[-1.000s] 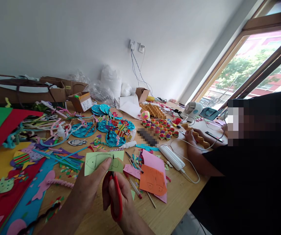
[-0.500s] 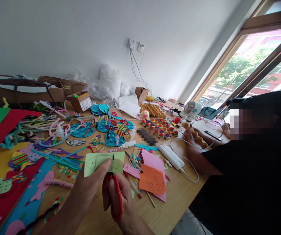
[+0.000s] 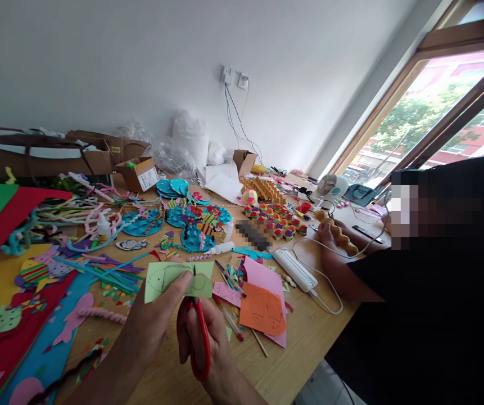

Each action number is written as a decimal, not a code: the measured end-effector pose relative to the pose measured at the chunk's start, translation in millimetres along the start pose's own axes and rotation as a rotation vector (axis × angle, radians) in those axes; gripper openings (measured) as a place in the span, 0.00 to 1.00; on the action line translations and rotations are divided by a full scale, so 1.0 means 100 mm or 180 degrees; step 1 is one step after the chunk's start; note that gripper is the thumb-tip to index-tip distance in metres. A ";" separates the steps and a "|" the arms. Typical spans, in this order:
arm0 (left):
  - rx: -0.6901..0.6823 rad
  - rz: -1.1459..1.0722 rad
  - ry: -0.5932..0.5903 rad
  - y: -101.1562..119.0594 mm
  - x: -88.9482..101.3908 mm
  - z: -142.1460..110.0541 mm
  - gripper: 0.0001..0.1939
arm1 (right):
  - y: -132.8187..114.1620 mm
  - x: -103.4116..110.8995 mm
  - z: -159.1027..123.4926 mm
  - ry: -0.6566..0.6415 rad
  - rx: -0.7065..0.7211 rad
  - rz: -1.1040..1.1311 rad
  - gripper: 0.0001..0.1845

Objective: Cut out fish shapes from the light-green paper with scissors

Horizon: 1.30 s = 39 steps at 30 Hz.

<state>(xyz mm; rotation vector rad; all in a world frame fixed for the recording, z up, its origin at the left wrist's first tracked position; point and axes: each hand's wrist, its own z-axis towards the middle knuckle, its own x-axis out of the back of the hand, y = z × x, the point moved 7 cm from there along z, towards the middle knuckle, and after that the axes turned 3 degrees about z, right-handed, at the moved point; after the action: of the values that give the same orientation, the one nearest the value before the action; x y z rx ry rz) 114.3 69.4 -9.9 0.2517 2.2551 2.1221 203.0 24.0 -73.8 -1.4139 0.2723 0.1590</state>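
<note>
A light green piece of paper (image 3: 161,280) with a fish drawn on it in dark outline is pinched in my left hand (image 3: 157,309), thumb on top. My right hand (image 3: 208,343) grips red-handled scissors (image 3: 203,343), pointing away from me. Their blades meet the green paper near the drawn tail, just right of my left thumb tip; part of the blades is hidden by the paper. To the right, an orange sheet (image 3: 262,308) with drawn fish shapes lies on a pink sheet (image 3: 258,270).
A white power strip (image 3: 295,270) with a cable lies right of the papers. Blue decorated discs (image 3: 199,236), colourful egg-carton pieces (image 3: 275,219) and paper strips (image 3: 107,270) cover the table. At the right, a person in black (image 3: 444,270) holds a cardboard piece (image 3: 343,242).
Almost nothing differs. The green paper and scissors keep nearly the same position in my hands, and the person at the right has shifted slightly.
</note>
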 end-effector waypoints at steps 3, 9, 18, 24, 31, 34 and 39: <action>0.0004 -0.0051 -0.0078 -0.01 -0.03 0.02 0.03 | 0.03 0.01 0.00 0.0001 -0.0017 -0.0030 0.31; 0.0001 -0.0314 -0.0102 -0.11 -0.06 0.08 0.08 | 0.01 0.01 -0.01 -0.0013 -0.0042 -0.0076 0.31; 0.0066 -0.0591 -0.0642 -0.20 -0.08 0.15 0.08 | -0.23 0.07 -0.01 -0.0357 -0.0293 -0.0364 0.32; 0.0087 -0.0520 -0.0842 -0.18 -0.05 0.15 0.08 | -0.20 0.18 -0.08 -0.0484 -0.0577 -0.0427 0.32; 0.0174 -0.0241 -0.1155 -0.18 -0.08 0.15 0.10 | -0.20 0.31 -0.14 -0.0540 -0.0743 -0.0673 0.31; 0.0210 -0.0228 -0.1216 -0.16 -0.09 0.14 0.09 | -0.21 0.29 -0.16 -0.0599 -0.0890 -0.0561 0.33; 0.0173 -0.0393 -0.1160 -0.09 -0.11 0.09 0.07 | -0.20 0.26 -0.19 -0.0646 -0.0812 -0.0351 0.30</action>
<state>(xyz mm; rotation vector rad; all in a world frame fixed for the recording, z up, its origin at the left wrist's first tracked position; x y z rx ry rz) 125.9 75.9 -20.8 0.4473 2.0602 1.7859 231.6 1.0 -65.0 -1.6477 0.0054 0.2515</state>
